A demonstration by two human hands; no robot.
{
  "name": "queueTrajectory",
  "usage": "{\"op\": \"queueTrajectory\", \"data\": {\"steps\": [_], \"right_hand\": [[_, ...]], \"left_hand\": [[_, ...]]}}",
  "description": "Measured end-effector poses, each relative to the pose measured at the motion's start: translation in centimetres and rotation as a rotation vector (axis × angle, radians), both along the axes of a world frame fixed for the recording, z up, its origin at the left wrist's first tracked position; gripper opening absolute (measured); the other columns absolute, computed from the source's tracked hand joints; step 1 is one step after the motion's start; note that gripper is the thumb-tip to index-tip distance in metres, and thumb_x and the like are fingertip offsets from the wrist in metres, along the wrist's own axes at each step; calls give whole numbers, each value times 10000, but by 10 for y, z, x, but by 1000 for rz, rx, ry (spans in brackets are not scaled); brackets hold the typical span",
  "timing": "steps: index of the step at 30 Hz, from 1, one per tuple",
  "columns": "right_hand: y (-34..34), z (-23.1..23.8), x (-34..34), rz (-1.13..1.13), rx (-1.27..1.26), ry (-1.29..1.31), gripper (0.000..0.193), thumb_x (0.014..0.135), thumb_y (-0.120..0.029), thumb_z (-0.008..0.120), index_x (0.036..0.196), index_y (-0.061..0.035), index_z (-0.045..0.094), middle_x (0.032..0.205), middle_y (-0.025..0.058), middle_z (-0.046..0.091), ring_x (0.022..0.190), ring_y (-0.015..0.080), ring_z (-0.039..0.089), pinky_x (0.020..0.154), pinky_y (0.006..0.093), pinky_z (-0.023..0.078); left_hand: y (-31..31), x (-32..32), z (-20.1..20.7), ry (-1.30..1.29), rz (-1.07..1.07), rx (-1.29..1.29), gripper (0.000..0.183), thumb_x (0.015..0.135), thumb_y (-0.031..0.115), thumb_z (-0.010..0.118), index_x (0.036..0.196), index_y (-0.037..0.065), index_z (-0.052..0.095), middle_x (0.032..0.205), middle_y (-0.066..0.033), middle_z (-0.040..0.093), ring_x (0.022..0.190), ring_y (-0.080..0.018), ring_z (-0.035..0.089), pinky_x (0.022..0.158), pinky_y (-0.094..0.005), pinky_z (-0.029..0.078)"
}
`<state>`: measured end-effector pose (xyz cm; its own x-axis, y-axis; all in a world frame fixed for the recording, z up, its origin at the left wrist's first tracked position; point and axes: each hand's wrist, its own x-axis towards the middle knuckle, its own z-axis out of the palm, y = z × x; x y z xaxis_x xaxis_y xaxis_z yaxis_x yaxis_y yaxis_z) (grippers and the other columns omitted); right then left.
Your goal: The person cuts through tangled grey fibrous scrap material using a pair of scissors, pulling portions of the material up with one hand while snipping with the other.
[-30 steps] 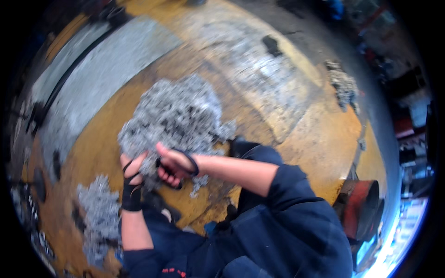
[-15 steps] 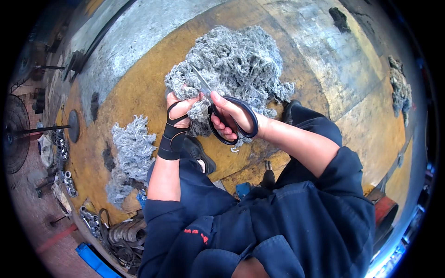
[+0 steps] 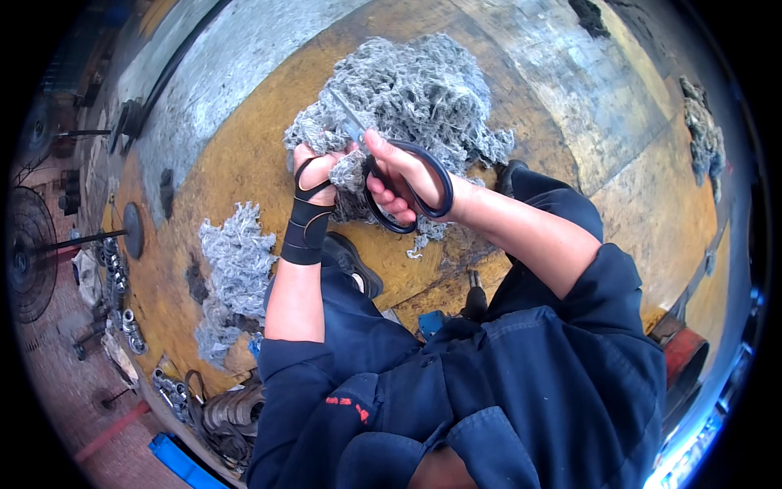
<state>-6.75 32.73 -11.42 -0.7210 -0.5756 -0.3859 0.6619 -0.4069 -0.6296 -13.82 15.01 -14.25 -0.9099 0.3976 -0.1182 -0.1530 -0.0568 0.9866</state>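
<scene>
A large heap of grey shredded fibre or yarn waste [image 3: 423, 98] lies on the stained yellow-brown floor in front of me. My left hand [image 3: 316, 173], in a black wrist wrap, is closed on a clump of this fibre at the heap's near left edge. My right hand [image 3: 401, 181] grips large scissors [image 3: 353, 128] with black loop handles. Their silver blades point up and left, against the fibre just beyond my left hand. How far the blades are apart cannot be made out. A small tuft hangs between my hands.
A smaller grey fibre pile [image 3: 236, 253] lies to my left. More fibre [image 3: 704, 138] sits at the far right, near a red-rimmed drum [image 3: 684, 357]. At the left are a fan [image 3: 34, 254], metal fittings [image 3: 132, 330] and a blue object [image 3: 183, 460]. My shoe [image 3: 353, 265] stands near the heap.
The whole view has shifted slightly. Both hands keep nearly the same hold, on the fibre clump and the scissors, and the blades stay at the fibre.
</scene>
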Motion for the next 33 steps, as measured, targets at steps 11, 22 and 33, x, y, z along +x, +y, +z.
{"op": "queueTrajectory", "data": {"steps": [11,22,33], "right_hand": [[47,14,-54,-583,-86,17,635,845,-701,429,652,-96,433,535,-46,399,408,46,371,341,184,293],[22,4,-31,-380,539,56,698,796,-750,455,783,-54,517,635,-15,484,501,38,436,469,196,407],[-26,-24,7,304,359,-110,756,753,-803,435,712,-52,516,613,18,507,458,106,486,466,248,394]], "left_hand": [[28,-7,-13,-24,74,-83,201,795,-17,657,996,-23,649,948,-78,673,810,-122,625,753,-283,505],[-79,-48,3,-207,118,75,286,827,66,608,1103,-7,611,1033,-117,656,879,-202,650,783,-346,532],[-136,-4,38,-368,-30,169,316,775,157,600,1045,11,523,829,-93,587,721,-181,580,654,-309,479]]}}
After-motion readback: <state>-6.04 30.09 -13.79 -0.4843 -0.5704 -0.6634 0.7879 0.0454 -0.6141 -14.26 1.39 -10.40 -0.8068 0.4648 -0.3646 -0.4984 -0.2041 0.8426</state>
